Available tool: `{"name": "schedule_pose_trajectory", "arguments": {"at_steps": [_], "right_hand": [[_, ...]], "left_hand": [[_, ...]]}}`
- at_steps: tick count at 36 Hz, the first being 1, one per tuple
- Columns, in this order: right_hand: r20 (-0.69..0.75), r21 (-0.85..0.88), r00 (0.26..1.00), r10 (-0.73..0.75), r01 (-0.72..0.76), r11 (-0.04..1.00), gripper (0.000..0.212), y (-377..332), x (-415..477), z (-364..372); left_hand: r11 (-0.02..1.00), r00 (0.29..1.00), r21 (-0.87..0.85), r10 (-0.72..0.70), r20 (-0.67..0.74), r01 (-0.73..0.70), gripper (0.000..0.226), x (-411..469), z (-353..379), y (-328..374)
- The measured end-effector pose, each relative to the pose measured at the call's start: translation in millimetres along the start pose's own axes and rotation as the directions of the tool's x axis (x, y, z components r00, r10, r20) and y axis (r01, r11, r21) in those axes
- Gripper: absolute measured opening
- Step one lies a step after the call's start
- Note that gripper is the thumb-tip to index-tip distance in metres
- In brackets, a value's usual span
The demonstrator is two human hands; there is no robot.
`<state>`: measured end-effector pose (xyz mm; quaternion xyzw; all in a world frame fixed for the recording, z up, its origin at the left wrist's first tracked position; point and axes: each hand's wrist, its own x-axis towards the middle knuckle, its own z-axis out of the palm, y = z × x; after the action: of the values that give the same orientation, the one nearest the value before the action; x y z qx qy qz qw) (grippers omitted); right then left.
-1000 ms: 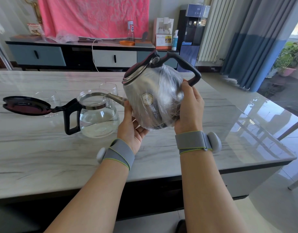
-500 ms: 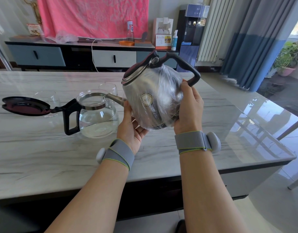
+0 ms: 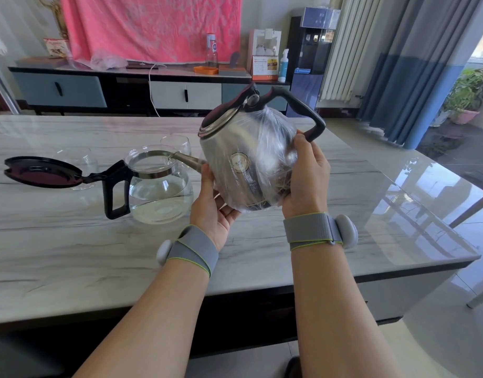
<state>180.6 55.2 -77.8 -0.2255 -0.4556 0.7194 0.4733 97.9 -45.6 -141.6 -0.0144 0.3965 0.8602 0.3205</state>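
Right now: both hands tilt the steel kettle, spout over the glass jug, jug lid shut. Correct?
Not quite. The head view shows the jug with its lid open, flipped back to the left, not shut. The rest holds: the left hand and right hand tilt the kettle, its spout over the jug's mouth.

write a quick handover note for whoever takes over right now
Left hand cups the kettle from below, near the spout. Right hand grips its rear side under the handle.
The kettle is held off the table, tilted left, spout over the open mouth of the glass pot.
The glass pot stands on the table, lid flipped back, partly filled with water.
Left: finish pouring, set the kettle down, probably close the lid.
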Motion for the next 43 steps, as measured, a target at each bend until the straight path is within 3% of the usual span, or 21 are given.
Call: {"name": "schedule_pose_trajectory", "arguments": {"at_steps": [6, 18, 35, 43], "right_hand": [[-0.008, -0.011, 0.999, 0.035, -0.035, 0.999, 0.017, 1.6, -0.3, -1.6], [-0.056, -0.044, 0.992, 0.112, -0.114, 0.992, 0.018, 10.6, 1.1, -3.0], [-0.169, 0.027, 0.948, 0.27, -0.269, 0.963, 0.027, 30.2, 5.7, -11.4], [-0.208, 0.027, 0.938, 0.278, -0.278, 0.96, 0.019, 40.9, 6.9, -14.3]], "left_hand": [[1.0, 1.0, 0.0, 0.008, -0.027, -0.008, 0.061, -0.4, 0.7, -0.3], [0.993, 0.991, 0.089, 0.082, -0.106, -0.073, 0.038, 1.5, 3.4, 1.9], [0.953, 0.97, 0.208, 0.236, -0.058, -0.22, 0.021, 1.2, 1.4, -0.1], [0.935, 0.96, 0.244, 0.275, -0.045, -0.256, 0.017, 11.0, -3.9, -4.5]]}}
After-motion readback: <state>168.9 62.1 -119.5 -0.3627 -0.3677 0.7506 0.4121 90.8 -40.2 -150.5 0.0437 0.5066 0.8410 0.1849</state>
